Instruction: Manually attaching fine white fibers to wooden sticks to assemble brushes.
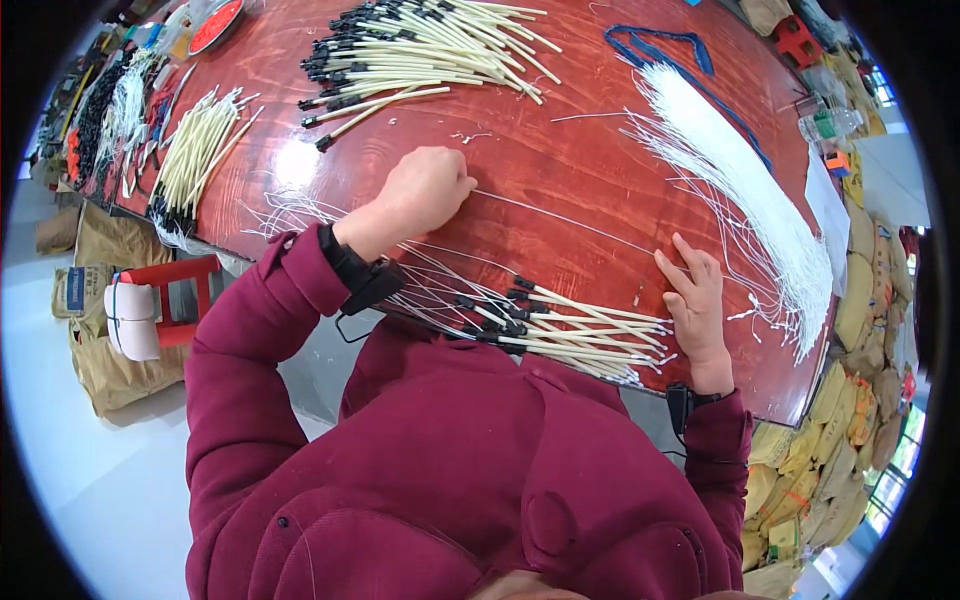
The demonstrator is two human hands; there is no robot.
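Note:
A thin white string (pixel 565 218) runs nearly straight across the red table between my hands. My left hand (pixel 422 188) is closed, pinching its left end between thumb and fingers. At the other end, the string reaches the index fingertip of my right hand (pixel 694 303), whose fingers are spread; I see no clear grip there. Below the string, close to my body, lies a bundle of cream tubes with black fittings (pixel 580 328), with white strings trailing out to the left beneath my left wrist. To the right of my right hand lies a thick bunch of white strings (pixel 745 180).
A large pile of cream tubes with black ends (pixel 430 55) covers the far table. A smaller bundle (pixel 203 150) sits at left, below a dish of red bits (pixel 215 25). A dark blue cloth strip (pixel 660 45) lies far right. Beside the table stands a red stool (pixel 190 300).

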